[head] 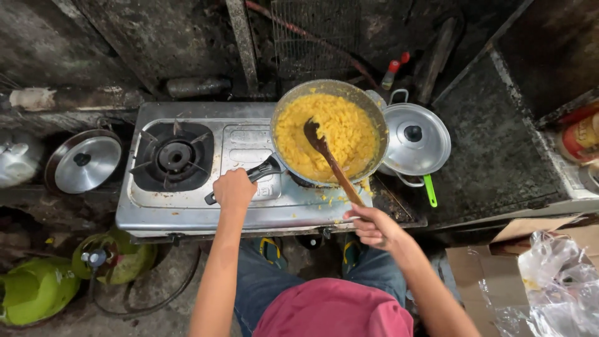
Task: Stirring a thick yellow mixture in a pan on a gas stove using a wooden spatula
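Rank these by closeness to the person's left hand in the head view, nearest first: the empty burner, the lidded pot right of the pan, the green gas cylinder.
From the left hand:
1. Empty burner, just up-left on the stove.
2. Lidded pot, far right, beyond the pan.
3. Green gas cylinder, bottom-left on the floor.

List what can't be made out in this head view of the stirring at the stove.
- Burner under the pan: hidden by the pan; flame cannot be told.
- Spoon tip: buried in the yellow food.
- Pan handle end: covered by the left hand.
- Contents of the lidded pot: hidden by its lid.
- Jar at the right edge: cut off by the frame.
- Green gas cylinder: cropped at the lower left.
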